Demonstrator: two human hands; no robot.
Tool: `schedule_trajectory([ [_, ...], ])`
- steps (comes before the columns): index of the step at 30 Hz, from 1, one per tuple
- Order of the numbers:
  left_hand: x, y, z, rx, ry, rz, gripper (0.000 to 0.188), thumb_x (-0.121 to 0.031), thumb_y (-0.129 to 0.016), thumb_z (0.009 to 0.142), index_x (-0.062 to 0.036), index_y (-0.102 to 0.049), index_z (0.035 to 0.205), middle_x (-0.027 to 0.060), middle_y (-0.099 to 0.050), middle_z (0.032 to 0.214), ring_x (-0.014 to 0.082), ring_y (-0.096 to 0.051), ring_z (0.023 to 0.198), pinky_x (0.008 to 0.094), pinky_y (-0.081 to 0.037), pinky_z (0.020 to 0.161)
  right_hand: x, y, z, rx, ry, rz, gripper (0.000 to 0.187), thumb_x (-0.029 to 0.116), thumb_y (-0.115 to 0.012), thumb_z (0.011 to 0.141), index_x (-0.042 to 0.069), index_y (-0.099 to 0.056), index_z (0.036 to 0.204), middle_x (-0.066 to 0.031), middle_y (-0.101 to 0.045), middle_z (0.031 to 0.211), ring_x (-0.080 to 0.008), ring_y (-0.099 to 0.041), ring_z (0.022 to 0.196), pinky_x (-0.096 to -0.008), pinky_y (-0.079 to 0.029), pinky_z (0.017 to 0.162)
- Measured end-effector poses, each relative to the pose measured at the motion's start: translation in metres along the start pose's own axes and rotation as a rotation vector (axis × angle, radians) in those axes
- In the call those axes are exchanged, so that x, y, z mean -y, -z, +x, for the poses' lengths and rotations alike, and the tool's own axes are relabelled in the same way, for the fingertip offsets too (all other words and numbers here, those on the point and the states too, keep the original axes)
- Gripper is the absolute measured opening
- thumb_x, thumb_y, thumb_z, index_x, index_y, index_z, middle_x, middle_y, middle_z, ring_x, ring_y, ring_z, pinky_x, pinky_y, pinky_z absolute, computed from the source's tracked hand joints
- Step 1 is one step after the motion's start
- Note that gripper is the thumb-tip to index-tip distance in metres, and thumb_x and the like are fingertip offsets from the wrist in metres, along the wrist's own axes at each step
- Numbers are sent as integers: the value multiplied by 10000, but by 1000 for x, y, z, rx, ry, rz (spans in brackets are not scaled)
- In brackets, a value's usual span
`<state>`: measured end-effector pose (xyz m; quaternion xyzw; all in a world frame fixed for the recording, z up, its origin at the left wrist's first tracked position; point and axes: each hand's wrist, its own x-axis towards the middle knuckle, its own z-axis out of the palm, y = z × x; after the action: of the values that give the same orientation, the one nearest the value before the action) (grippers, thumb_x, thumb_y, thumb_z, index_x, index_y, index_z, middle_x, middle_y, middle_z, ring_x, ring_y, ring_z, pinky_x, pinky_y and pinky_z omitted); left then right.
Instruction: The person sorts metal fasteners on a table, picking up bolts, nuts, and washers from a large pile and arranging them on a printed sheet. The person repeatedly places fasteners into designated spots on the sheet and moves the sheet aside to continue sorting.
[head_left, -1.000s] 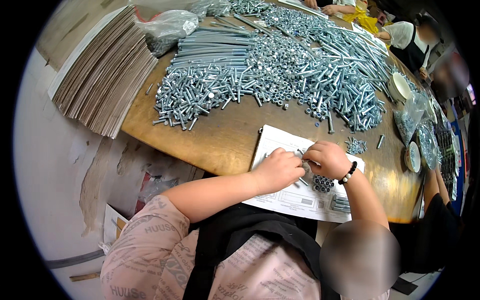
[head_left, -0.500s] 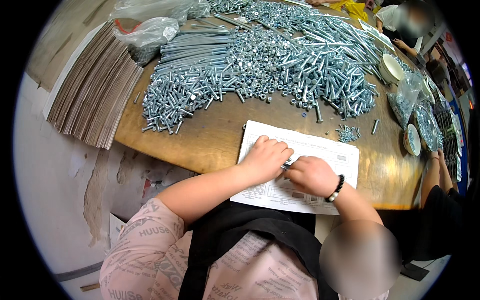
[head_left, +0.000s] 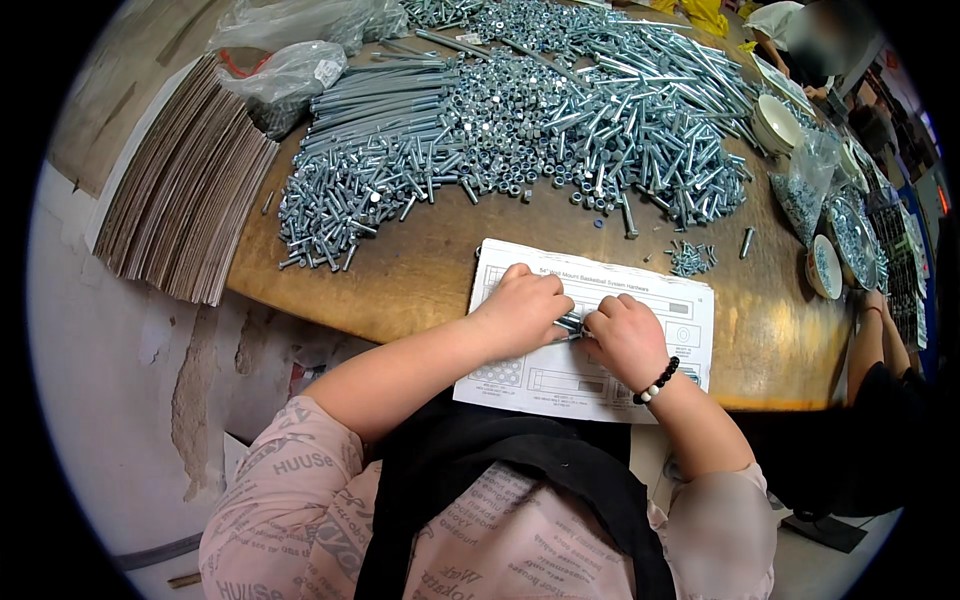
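Over a printed parts sheet at the table's near edge, my two hands meet. My left hand is closed round a few silver bolts, whose shafts show in the gap between the hands. The fingers of my right hand, with a beaded bracelet at the wrist, are bent and pinch the bolts' other end. How many bolts there are is hidden by the fingers. Just beyond the sheet lies a small heap of short screws, with one loose bolt to its right.
A big pile of bolts, nuts and long rods spreads across the far side. Stacked cardboard and plastic bags are at left. Bowls and a screw-filled bag stand at right, near another person's arms.
My right hand has turned, its knuckles now higher and its fingers drawn slightly apart from the left. More of the bolts shows between the hands. The whole view has shifted slightly.
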<state>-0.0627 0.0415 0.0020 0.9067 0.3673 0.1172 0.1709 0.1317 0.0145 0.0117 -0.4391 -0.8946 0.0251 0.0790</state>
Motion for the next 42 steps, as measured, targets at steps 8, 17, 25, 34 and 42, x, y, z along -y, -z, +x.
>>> schedule_trajectory([
  [8,-2,-1,-3,-24,-20,66,366,-222,-717,636,-111,-591,961,43,-554,877,203,-551,895,375,-332,860,-4,4,-1,-16,-40,81,169,212,-690,636,104,-600,730,-53,-539,728,-229,-542,742,-335,-462,666],
  [17,-8,-1,-3,-133,1,162,287,-251,-714,613,-112,-611,842,37,-555,801,219,-539,834,382,-339,838,-6,7,0,-70,-55,125,169,194,-687,639,114,-611,767,-55,-537,713,-244,-541,733,-344,-460,651],
  [25,30,32,9,-197,76,111,350,-320,-672,712,-100,-609,977,63,-583,895,241,-549,898,384,-389,812,-15,21,4,-129,-101,227,188,188,-710,650,99,-634,797,-66,-544,712,-260,-539,724,-360,-454,628],
  [34,231,111,40,-303,641,344,247,-194,-609,770,-107,-623,1000,101,-609,997,296,-563,971,407,-449,815,-16,30,20,-164,-64,346,193,200,-708,688,92,-634,830,-74,-571,752,-269,-554,735,-366,-458,633],
  [42,256,119,57,57,686,407,289,-179,-632,744,-163,-622,1032,65,-575,1096,269,-525,1070,452,-399,876,-12,33,40,-146,-22,360,183,201,-697,706,96,-629,839,-70,-572,754,-267,-561,736,-366,-460,631],
])
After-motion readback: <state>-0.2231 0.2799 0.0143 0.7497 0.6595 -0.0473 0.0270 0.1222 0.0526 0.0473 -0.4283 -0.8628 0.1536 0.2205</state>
